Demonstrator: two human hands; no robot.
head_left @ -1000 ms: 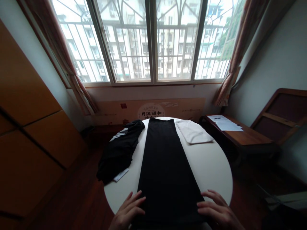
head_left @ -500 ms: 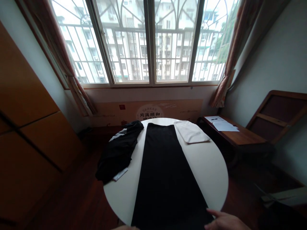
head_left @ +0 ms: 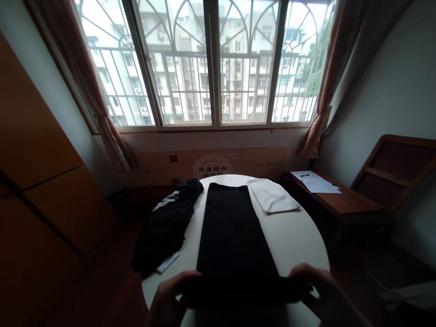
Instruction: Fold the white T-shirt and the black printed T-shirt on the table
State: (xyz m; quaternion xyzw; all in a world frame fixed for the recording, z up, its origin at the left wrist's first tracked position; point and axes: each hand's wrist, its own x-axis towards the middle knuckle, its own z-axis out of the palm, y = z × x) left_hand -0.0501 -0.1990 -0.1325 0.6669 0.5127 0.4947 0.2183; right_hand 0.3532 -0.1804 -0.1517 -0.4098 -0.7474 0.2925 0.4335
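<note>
A long black garment [head_left: 235, 231], folded into a strip, lies down the middle of the round white table [head_left: 293, 245]. Its near end is raised and bent over, held at both corners. My left hand [head_left: 170, 293] grips the left corner, and my right hand [head_left: 315, 284] grips the right one, thumbs on top. Both hands are dark and some fingers are hidden behind the cloth. To the left is a heap of black clothing [head_left: 166, 227] with white patches. A folded white cloth [head_left: 272, 195] rests at the far right of the tabletop.
A low wooden bench or table [head_left: 354, 200] with papers [head_left: 316, 184] on it stands to the right, beside a leaning wooden frame [head_left: 395, 177]. Wooden cabinets [head_left: 51, 200] line the left. Behind the table are a printed panel [head_left: 163, 163] and a barred window [head_left: 214, 68].
Both hands have come up into view, lifting the near end of the black garment off the table and away from me. The view has tilted slightly upward.
</note>
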